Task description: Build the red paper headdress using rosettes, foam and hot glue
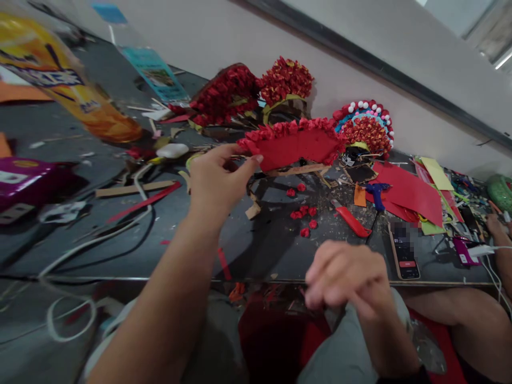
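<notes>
The left forearm [176, 282] crossed the counter [256, 256]'s front edge, the left hand [218, 178] pinching a frilled red card [298, 149]; the right hand [348, 274] hung blurred, its grip unclear.

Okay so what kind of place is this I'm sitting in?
Probably a craft workspace: a blue glue gun, a red cutter and red paper lie on the table, near red paper flowers.

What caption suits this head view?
Left hand holding a red panel edged with crumpled red pieces above a cluttered table.
</notes>
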Tool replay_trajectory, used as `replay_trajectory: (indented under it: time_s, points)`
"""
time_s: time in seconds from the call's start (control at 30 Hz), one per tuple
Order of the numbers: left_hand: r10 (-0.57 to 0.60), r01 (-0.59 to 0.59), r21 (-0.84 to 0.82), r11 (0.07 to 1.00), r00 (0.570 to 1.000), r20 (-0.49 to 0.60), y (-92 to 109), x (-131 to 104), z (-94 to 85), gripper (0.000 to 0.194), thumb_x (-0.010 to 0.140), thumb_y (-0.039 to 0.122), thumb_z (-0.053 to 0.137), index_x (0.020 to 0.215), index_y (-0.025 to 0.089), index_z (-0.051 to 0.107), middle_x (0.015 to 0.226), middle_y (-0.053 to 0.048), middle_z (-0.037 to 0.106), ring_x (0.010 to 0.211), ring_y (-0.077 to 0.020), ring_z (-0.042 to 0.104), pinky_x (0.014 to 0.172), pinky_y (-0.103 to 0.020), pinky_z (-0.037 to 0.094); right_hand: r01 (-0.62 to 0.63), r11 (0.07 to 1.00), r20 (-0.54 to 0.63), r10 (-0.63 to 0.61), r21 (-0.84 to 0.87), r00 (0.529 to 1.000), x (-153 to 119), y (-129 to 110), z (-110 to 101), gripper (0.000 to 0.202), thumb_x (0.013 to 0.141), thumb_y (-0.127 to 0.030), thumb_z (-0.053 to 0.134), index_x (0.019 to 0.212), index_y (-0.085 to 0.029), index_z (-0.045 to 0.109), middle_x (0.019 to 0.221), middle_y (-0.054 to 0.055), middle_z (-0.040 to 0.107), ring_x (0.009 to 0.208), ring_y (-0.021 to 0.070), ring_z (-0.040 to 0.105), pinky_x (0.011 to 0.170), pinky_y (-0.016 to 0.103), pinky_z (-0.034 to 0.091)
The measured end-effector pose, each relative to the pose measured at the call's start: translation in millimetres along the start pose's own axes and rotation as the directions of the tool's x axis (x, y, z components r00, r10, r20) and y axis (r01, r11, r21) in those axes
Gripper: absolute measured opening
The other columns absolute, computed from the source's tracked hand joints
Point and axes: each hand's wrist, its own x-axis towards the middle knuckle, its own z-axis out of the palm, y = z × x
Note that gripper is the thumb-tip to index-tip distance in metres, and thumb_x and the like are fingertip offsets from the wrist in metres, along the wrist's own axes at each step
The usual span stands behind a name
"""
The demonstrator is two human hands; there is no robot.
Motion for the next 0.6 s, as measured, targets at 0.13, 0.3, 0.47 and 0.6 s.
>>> replay_trajectory:
  time_s: [0.13, 0.3, 0.47, 0.6]
  points:
    - [-0.016, 0.016, -0.038, 0.999, 1.0, 0.005, 2.2, -0.3, 0.0, 0.036, 0.065, 0.046, 0.063, 0.079, 0.013, 0.069, 0.048, 0.004, 0.043, 0.044, -0.0076, 0.034, 0.047, -0.022, 0.023, -0.244, 0.61, -0.183, 0.163, -0.754, 0.97, 4.7, 28.3, -45.8, 0.032, 0.086, -0.021, 0.042, 0.102, -0.026, 0.069, 0.099, 0.005, 0.072, 0.093, 0.02, 0.063, 0.089, 0.039, 0.046]
    - [-0.005, 0.007, -0.049, 0.999, 0.999, 0.046, 4.4, -1.5, 1.0, 0.031, 0.065, 0.043, 0.064, 0.078, 0.015, 0.068, 0.045, 0.006, 0.039, 0.043, -0.0068, 0.028, 0.047, -0.022, 0.021, -0.47, 0.123, -0.402, 0.359, -0.874, 0.842, -7.4, 46.2, -88.9, 0.03, 0.086, -0.024, 0.043, 0.105, -0.019, 0.066, 0.106, 0.009, 0.068, 0.1, 0.0239, 0.059, 0.092, 0.04, 0.044]
    - [0.008, -0.006, -0.034, 0.999, 0.999, 0.048, 6.1, -3.4, 3.1, 0.029, 0.066, 0.039, 0.064, 0.081, 0.014, 0.068, 0.049, 0.006, 0.041, 0.044, -0.0061, 0.028, 0.049, -0.022, 0.023, -0.522, 0.081, -0.456, 0.388, -0.849, 0.801, -9.0, 47.6, -89.8, 0.027, 0.086, -0.029, 0.048, 0.103, -0.018, 0.065, 0.106, 0.01, 0.067, 0.101, 0.0253, 0.059, 0.09, 0.038, 0.045]
    - [0.033, -0.032, -0.024, 0.999, 0.999, 0.036, 5.0, -3.5, 4.8, 0.03, 0.067, 0.038, 0.064, 0.085, 0.014, 0.068, 0.057, 0.004, 0.049, 0.045, -0.0057, 0.03, 0.049, -0.021, 0.024, -0.517, 0.053, -0.449, 0.428, -0.854, 0.784, -8.3, 52.1, -85.6, 0.027, 0.087, -0.029, 0.048, 0.103, -0.017, 0.065, 0.104, 0.011, 0.067, 0.098, 0.0251, 0.059, 0.087, 0.037, 0.044]
